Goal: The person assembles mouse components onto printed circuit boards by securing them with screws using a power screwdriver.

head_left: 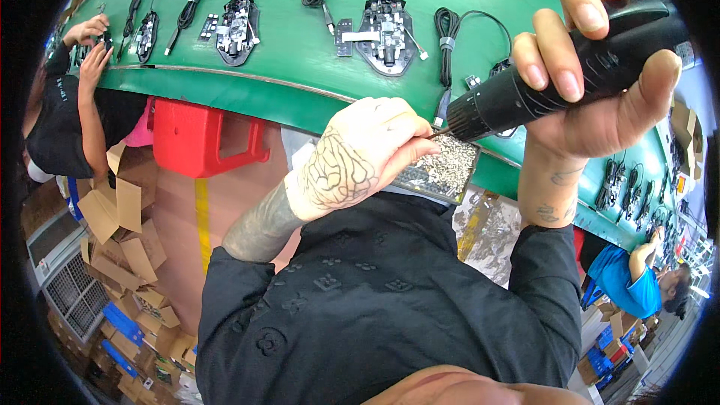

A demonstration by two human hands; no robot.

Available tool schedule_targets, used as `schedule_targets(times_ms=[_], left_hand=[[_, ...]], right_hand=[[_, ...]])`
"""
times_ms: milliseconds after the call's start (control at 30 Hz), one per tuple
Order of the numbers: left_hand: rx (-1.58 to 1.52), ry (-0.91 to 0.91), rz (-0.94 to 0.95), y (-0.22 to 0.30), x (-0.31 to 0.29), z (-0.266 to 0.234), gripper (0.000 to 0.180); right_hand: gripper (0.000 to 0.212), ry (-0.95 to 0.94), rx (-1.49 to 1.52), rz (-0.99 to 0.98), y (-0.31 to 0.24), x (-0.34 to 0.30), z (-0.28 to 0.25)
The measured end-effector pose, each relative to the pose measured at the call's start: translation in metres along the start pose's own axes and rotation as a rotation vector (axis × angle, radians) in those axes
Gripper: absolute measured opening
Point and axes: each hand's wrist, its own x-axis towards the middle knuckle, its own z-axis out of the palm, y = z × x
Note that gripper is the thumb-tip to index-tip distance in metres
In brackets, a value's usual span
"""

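Note:
My right hand [592, 75] is wrapped round a black electric screwdriver [517, 97], its nose tilted down to the left. From the nose a thin bit [442, 133] reaches the fingertips of my left hand [367, 150]. Those fingers are pinched together at the bit's end; whatever sits between them is too small to make out. Just below lies a shallow tray [459, 199] at the table's near edge, holding many small silvery screws [450, 161]. Beyond my hands is an opened mouse assembly [388, 34] with its circuit board showing and its cable bundled.
More mouse assemblies [238, 28] with coiled cables line the green table [292, 45]. A co-worker's hands [90, 45] work at the far left; another person in blue [630, 277] sits at the right. A red stool [199, 139] and cardboard boxes [124, 202] stand at the left.

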Motion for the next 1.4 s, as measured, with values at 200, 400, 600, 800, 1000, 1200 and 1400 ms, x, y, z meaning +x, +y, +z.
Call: schedule_targets(times_ms=[200, 400, 600, 800, 1000, 1200, 1400], left_hand=[[0.071, -0.034, 0.027, -0.002, 0.002, -0.004, 0.020], [0.112, -0.057, 0.025, -0.002, 0.007, -0.009, 0.019], [0.061, -0.028, -0.060, 0.001, 0.012, -0.011, 0.019], [0.085, -0.046, -0.063, -0.003, 0.011, -0.010, 0.020], [0.090, -0.066, -0.028, -0.005, 0.016, -0.011, 0.020], [0.135, -0.078, 0.017, -0.004, 0.013, -0.009, 0.019], [0.201, -0.078, -0.011, -0.007, 0.011, -0.012, 0.020]], right_hand=[[0.064, -0.017, -0.042, -0.006, 0.000, 0.001, -0.001], [0.066, 0.000, -0.072, -0.029, 0.001, 0.001, 0.001], [0.067, 0.019, -0.068, -0.057, 0.005, 0.001, 0.001], [0.066, -0.009, -0.093, -0.051, 0.006, 0.003, -0.002], [0.066, -0.016, -0.131, -0.034, 0.000, 0.004, 0.001], [0.065, -0.012, -0.123, 0.001, 0.010, 0.006, -0.002], [0.056, 0.379, -0.308, -0.119, 0.021, 0.014, 0.021]])
